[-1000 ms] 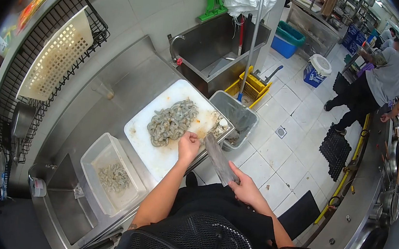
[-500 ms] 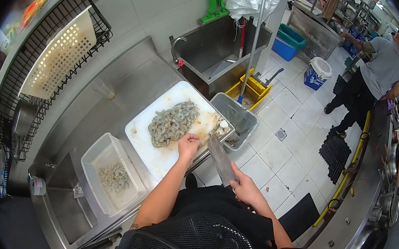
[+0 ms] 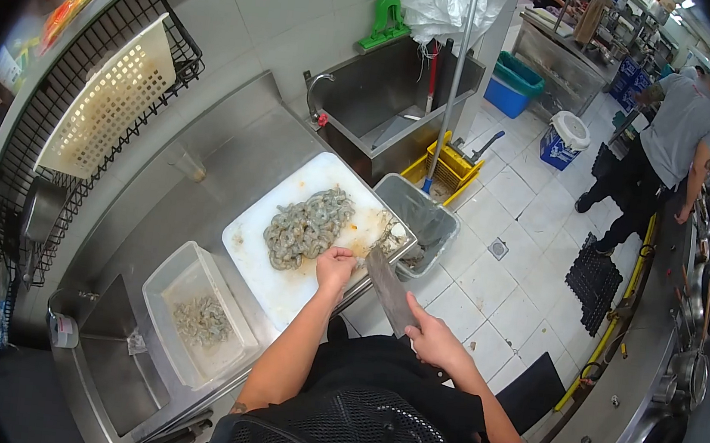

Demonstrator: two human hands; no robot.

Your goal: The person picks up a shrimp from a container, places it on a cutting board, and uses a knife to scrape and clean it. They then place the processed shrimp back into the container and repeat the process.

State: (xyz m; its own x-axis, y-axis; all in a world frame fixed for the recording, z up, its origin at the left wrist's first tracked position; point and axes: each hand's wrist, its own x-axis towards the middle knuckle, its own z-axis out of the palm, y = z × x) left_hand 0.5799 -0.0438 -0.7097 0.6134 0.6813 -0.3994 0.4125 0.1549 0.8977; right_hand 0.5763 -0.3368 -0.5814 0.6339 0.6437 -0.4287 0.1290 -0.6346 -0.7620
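A heap of raw grey shrimp [image 3: 309, 227] lies on a white cutting board [image 3: 258, 276]. My left hand [image 3: 335, 269] is closed in a pinch at the board's near edge. At its fingertips is a small pale shrimp [image 3: 358, 262], mostly hidden. My right hand [image 3: 438, 338] grips a cleaver [image 3: 389, 290] with a broad, dark blade. Its tip reaches over the board's right corner, close to my left fingertips. Shell scraps [image 3: 394, 233] lie in that corner. More shrimp [image 3: 202, 320] sit in a white plastic tub [image 3: 159, 286] to the left.
A grey bin [image 3: 448, 242] stands beyond the board's right edge, with a yellow mop bucket [image 3: 456, 170] behind it. Steel sinks [image 3: 344, 121] lie ahead and at lower left. A person in a grey shirt [image 3: 681, 126] stands by the stove line [image 3: 663, 340] on the right.
The cleaver and my right hand have shifted slightly, staying by the left fingertips. My left hand keeps its pinch. The person at right has turned and lowered an arm.
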